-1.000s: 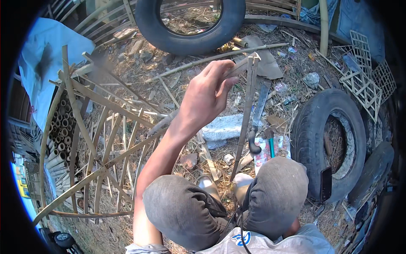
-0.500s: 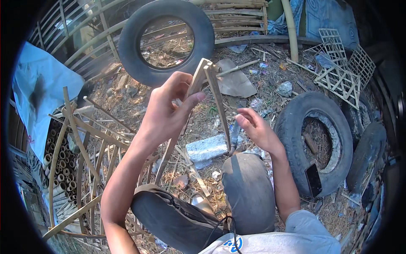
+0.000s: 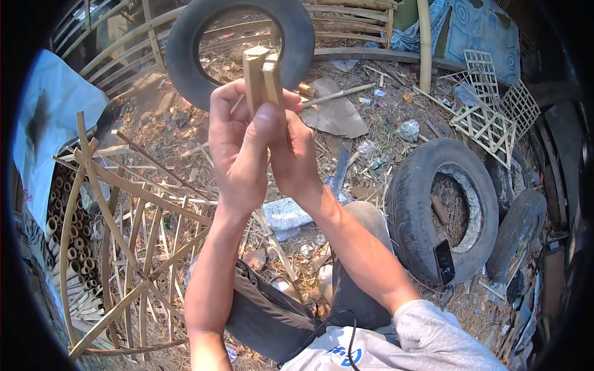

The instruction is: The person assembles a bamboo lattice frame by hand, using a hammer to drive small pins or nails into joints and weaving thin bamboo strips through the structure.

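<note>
Two split bamboo strips [image 3: 254,77] stand side by side, their cut ends up, one slightly higher than the other. My left hand [image 3: 242,145] is closed around them, its thumb pressed flat on their front. My right hand [image 3: 298,154] is closed against the strips from the right, its fingers partly hidden behind them. The strips' lower parts are mostly hidden by my hands and wrists. Below my wrists lies a whitish stone block [image 3: 286,214] on the littered ground. A bluish-grey flat blade-like piece [image 3: 341,168] stands just right of it, partly covered by my right forearm.
A curved bamboo frame [image 3: 139,272] spreads at my left, near stacked bamboo tubes [image 3: 74,238] and a blue sheet [image 3: 52,117]. One tire [image 3: 300,46] leans ahead; another [image 3: 411,204] lies right, with a phone [image 3: 443,263] on it. Woven bamboo panels [image 3: 489,127] lie far right.
My right hand has moved up and left from beside the blade-like piece to the strips. The strips, spread apart at their lower ends before, are now drawn together and raised.
</note>
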Available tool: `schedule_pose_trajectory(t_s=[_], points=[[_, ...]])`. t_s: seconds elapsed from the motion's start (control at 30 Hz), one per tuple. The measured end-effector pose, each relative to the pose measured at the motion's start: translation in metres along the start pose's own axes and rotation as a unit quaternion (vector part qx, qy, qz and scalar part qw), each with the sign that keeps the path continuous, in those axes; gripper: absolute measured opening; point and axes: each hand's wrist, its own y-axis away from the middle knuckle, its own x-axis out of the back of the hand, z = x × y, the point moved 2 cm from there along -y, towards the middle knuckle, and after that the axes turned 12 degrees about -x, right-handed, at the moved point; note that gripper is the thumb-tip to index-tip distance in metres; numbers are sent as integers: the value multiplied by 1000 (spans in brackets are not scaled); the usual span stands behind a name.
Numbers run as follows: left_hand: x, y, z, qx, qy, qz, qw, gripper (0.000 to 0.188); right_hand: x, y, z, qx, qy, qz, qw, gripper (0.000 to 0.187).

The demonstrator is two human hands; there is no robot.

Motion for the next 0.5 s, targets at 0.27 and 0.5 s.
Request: schedule_pose_trajectory(t_s=[0.27, 0.5], points=[[33, 13, -11, 34, -100, 0, 994, 37, -25, 4, 30, 122, -7, 3, 992, 54], [39, 22, -27, 31, -130, -11, 991, 35, -34, 4, 47, 57, -23, 48, 997, 46]])
